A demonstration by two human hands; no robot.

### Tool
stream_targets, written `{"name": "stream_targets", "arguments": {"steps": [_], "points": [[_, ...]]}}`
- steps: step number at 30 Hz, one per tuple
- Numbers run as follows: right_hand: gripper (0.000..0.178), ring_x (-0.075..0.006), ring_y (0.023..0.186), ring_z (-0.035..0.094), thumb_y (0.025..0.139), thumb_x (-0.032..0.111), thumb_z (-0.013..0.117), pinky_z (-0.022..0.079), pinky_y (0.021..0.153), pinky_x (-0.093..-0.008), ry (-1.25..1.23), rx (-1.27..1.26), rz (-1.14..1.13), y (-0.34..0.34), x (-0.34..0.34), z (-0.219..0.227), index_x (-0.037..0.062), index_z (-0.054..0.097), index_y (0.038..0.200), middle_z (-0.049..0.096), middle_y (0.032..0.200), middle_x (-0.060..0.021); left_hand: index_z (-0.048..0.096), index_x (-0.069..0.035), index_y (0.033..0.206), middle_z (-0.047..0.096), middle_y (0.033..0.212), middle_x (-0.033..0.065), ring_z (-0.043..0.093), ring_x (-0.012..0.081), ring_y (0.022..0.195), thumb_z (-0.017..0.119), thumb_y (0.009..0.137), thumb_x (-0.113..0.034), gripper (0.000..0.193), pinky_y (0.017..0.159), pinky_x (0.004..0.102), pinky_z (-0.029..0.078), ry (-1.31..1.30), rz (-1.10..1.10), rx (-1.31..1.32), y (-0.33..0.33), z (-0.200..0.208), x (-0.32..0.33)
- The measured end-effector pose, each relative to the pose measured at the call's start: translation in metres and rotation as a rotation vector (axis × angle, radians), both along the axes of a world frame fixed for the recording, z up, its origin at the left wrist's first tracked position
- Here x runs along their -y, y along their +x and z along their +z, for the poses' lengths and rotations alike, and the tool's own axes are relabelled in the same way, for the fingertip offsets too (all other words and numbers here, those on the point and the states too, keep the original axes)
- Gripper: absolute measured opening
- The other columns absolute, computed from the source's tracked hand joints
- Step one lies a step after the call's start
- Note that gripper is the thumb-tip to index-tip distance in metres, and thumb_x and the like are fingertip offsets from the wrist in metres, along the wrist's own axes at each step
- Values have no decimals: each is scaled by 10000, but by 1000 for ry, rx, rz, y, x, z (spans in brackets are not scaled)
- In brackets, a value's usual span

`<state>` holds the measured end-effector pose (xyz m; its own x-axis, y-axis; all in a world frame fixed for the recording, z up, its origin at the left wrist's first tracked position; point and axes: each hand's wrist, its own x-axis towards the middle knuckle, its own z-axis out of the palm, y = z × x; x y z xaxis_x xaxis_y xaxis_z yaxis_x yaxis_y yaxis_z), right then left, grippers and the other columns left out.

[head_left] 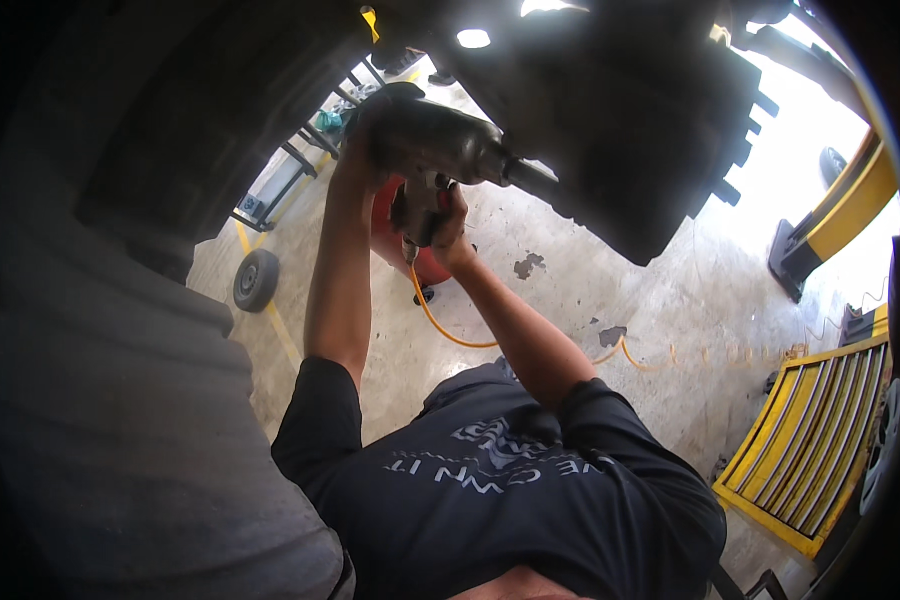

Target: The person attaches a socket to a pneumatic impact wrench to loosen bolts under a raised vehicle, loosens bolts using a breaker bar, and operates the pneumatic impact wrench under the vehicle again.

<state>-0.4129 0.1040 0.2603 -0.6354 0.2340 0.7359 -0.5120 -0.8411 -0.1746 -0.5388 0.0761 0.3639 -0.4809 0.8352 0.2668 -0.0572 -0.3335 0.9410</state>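
Note:
An air impact wrench is raised in front of me, its dark, shiny body pointing right. My right hand is wrapped round its pistol grip, with the fingers near a red part by the trigger. Against the rear of the tool's body, my left hand supports it from the left; the tool partly hides its fingers. A long socket or extension runs from the nose to the edge of a dark vehicle underbody part. Whether it sits on a fastener is hidden. An orange air hose hangs from the grip's base.
A large dark grey form fills the left side, close to my left arm. Behind the wrench stands a red rounded object. A small wheel is on the concrete floor. To the right are a yellow post and a yellow barred frame.

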Motion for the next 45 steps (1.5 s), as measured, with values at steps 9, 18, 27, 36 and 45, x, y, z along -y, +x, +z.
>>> {"name": "stream_targets", "arguments": {"steps": [9,18,27,36,45], "points": [[840,-154,624,567,815,783,152,459,562,-284,148,578,-533,4,19,18,53,527,992,582,754,-71,488,-4,1269,598,1171,150,604,254,1047,427,925,-384,517,905,388,500,13,3,-18,-5,2,9],[857,-156,623,567,799,804,161,461,563,-287,13,546,-481,2,27,27,52,525,989,580,744,-68,489,-5,1267,603,1159,153,608,258,1039,435,929,-390,515,900,389,501,-3,19,3,-10,2,11],[751,-155,592,565,879,697,143,457,533,-277,117,533,-562,-2,20,18,57,524,977,578,726,-67,601,-7,1095,644,1017,102,636,193,906,550,878,-360,418,816,321,518,85,20,56,1,3,9],[724,-169,622,415,834,727,354,336,606,-291,68,238,-315,19,16,37,23,491,937,436,656,-54,532,-14,1203,608,1120,127,610,230,1001,467,910,-375,469,877,357,500,15,-38,29,-3,9,10],[758,-149,648,571,880,708,155,462,566,-278,192,488,-565,9,15,26,55,506,1040,580,787,-67,581,6,1123,628,1053,110,615,204,958,508,890,-366,445,866,335,494,26,-40,56,2,7,4]]}}
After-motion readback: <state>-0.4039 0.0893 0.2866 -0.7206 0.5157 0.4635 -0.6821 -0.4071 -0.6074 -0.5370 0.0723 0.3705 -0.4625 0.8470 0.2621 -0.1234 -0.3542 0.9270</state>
